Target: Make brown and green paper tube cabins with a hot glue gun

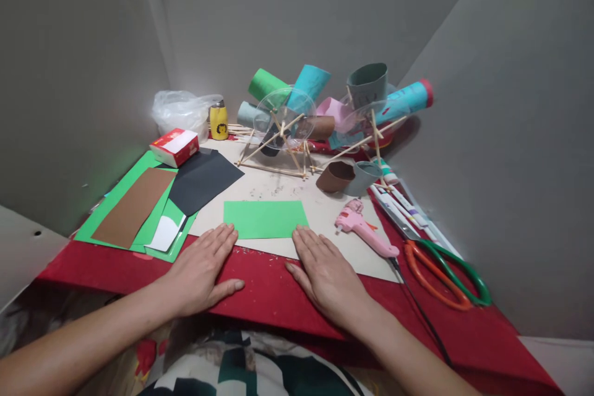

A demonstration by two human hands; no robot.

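My left hand lies flat, fingers stretched out, on the red table cover, its fingertips just left of a green paper rectangle. My right hand rests flat too, fingers together, with its fingertips at the green paper's lower right corner. Neither hand holds anything. The green paper lies on a pale board in front of me.
A pink glue gun and orange and green scissors lie to the right. Black, brown and green sheets lie to the left by a red box. A stick-and-paper-tube wheel model stands at the back.
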